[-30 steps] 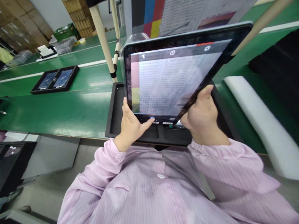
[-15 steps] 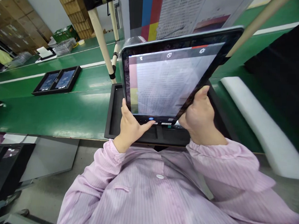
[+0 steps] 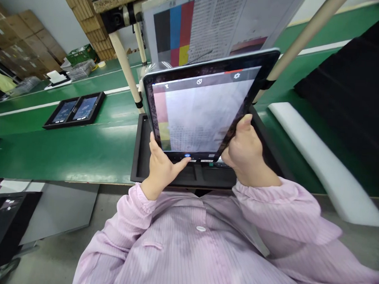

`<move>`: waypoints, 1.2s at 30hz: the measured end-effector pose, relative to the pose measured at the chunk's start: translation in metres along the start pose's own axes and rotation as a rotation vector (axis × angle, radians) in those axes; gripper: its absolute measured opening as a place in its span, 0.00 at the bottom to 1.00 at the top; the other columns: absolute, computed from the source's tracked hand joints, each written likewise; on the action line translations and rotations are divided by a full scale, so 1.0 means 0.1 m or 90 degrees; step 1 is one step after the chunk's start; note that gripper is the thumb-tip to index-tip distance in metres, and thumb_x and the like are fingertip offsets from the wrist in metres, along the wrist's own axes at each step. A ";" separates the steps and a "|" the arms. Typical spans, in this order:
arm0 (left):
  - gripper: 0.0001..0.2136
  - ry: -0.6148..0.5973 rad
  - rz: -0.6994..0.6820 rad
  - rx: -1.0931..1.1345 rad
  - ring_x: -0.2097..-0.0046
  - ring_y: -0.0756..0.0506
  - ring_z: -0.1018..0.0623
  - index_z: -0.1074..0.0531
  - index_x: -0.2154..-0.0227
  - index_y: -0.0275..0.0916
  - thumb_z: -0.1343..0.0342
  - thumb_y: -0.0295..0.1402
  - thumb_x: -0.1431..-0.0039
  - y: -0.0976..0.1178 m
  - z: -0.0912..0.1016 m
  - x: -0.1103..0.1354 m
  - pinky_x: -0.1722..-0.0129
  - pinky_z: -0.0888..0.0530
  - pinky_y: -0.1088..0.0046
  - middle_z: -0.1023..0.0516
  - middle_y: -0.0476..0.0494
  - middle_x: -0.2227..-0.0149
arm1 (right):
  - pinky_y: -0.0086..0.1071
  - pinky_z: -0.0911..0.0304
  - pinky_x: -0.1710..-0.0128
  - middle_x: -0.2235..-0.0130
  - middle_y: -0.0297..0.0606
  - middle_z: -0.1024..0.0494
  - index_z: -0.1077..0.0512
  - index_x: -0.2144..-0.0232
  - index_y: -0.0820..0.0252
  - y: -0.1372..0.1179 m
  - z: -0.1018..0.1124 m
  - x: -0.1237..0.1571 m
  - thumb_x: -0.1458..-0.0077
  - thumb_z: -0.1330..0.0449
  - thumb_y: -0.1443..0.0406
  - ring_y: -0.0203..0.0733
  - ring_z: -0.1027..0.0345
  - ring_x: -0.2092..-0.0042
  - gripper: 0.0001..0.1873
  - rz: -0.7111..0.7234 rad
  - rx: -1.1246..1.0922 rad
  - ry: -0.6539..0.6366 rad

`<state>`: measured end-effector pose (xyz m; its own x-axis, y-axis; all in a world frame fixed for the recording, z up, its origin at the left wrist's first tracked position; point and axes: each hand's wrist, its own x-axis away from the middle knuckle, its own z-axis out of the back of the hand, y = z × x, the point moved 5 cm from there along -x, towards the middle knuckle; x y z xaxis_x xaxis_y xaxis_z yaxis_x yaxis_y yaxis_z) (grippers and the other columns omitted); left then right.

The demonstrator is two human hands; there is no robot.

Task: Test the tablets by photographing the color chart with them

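A tablet (image 3: 200, 113) is held up at a tilt in front of me, its lit screen showing a camera view of a printed sheet. My left hand (image 3: 163, 164) grips its lower left corner, with the thumb along the bottom edge by a blue on-screen button. On the lower right edge, my right hand (image 3: 244, 151) is closed round the tablet, its fingers mostly hidden behind. Below lies a black compartment tray (image 3: 140, 156), with part of another device in it. Behind the tablet stands a printed chart (image 3: 214, 24) with colour blocks and rows of small text.
Pale rack poles (image 3: 125, 66) flank the chart. A black tray with two tablets (image 3: 75, 109) sits left on the green bench (image 3: 65, 152). To the right lie a white foam strip (image 3: 322, 161) and black material (image 3: 354, 91). Cardboard boxes (image 3: 26, 44) are stacked far left.
The tablet and both hands sit slightly lower and further left in view, and more of the rack's top shows. The on-screen text looks paler. Both hands keep their hold.
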<state>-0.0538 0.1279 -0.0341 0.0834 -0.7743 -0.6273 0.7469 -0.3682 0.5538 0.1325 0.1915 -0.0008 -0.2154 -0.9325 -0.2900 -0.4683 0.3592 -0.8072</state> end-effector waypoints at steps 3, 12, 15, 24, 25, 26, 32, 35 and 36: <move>0.61 0.003 0.019 -0.012 0.28 0.27 0.47 0.68 0.30 0.31 0.29 0.47 0.53 -0.01 0.00 0.00 0.33 0.38 0.49 0.56 0.13 0.30 | 0.43 0.27 0.47 0.63 0.43 0.22 0.27 0.68 0.62 0.01 0.00 0.00 0.49 0.36 0.40 0.50 0.27 0.48 0.29 0.002 -0.004 -0.001; 0.60 0.002 0.009 -0.010 0.28 0.27 0.48 0.68 0.31 0.29 0.30 0.46 0.52 0.00 0.01 0.00 0.33 0.38 0.49 0.56 0.12 0.30 | 0.44 0.25 0.52 0.69 0.42 0.23 0.28 0.72 0.61 -0.01 -0.01 0.00 0.54 0.34 0.38 0.51 0.24 0.54 0.31 -0.018 -0.005 -0.002; 0.60 0.005 0.015 -0.019 0.28 0.27 0.48 0.68 0.31 0.30 0.30 0.47 0.52 0.00 0.00 0.00 0.33 0.38 0.49 0.56 0.12 0.30 | 0.42 0.24 0.54 0.69 0.42 0.23 0.27 0.71 0.60 0.01 0.00 0.00 0.52 0.35 0.37 0.50 0.24 0.55 0.31 -0.020 -0.011 -0.011; 0.46 0.002 0.024 0.034 0.31 0.30 0.38 0.60 0.33 0.28 0.43 0.52 0.40 0.00 0.05 0.01 0.35 0.34 0.51 0.43 0.14 0.34 | 0.42 0.25 0.52 0.66 0.42 0.22 0.26 0.68 0.60 0.05 0.01 0.01 0.51 0.37 0.35 0.49 0.25 0.53 0.33 -0.031 -0.030 -0.030; 0.42 0.003 0.041 0.051 0.32 0.31 0.36 0.59 0.33 0.30 0.46 0.51 0.37 -0.01 0.05 0.01 0.35 0.34 0.51 0.41 0.16 0.35 | 0.42 0.25 0.51 0.66 0.42 0.22 0.26 0.68 0.60 0.05 0.01 0.01 0.52 0.37 0.35 0.49 0.25 0.52 0.34 -0.036 -0.030 -0.031; 0.39 0.007 0.057 0.067 0.32 0.32 0.35 0.58 0.33 0.31 0.48 0.50 0.35 -0.01 0.06 0.01 0.35 0.34 0.52 0.40 0.17 0.35 | 0.42 0.25 0.50 0.66 0.42 0.22 0.26 0.67 0.60 0.05 0.01 0.02 0.52 0.37 0.34 0.49 0.25 0.52 0.34 -0.039 -0.027 -0.032; 0.32 0.050 0.094 0.074 0.36 0.34 0.31 0.53 0.35 0.31 0.54 0.47 0.32 -0.02 0.06 0.01 0.37 0.33 0.52 0.36 0.19 0.38 | 0.43 0.25 0.49 0.69 0.40 0.23 0.26 0.70 0.59 0.01 -0.02 0.04 0.55 0.35 0.34 0.50 0.24 0.55 0.34 -0.035 -0.015 -0.024; 0.34 0.048 0.088 0.066 0.35 0.33 0.32 0.54 0.35 0.30 0.51 0.48 0.34 -0.03 0.05 0.02 0.37 0.33 0.52 0.37 0.18 0.37 | 0.43 0.26 0.48 0.69 0.40 0.22 0.25 0.69 0.60 0.01 -0.02 0.03 0.54 0.36 0.34 0.49 0.24 0.55 0.34 -0.031 -0.019 -0.024; 0.35 0.045 0.084 0.065 0.34 0.33 0.32 0.54 0.35 0.31 0.49 0.48 0.35 -0.03 0.05 0.02 0.36 0.34 0.52 0.37 0.18 0.37 | 0.43 0.26 0.47 0.68 0.40 0.22 0.25 0.68 0.60 0.02 -0.02 0.03 0.54 0.36 0.34 0.49 0.24 0.54 0.34 -0.030 -0.023 -0.025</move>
<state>-0.0589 0.1249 -0.0338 0.2251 -0.7830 -0.5798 0.6562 -0.3181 0.6843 0.1291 0.1893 -0.0021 -0.1584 -0.9490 -0.2726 -0.5085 0.3150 -0.8014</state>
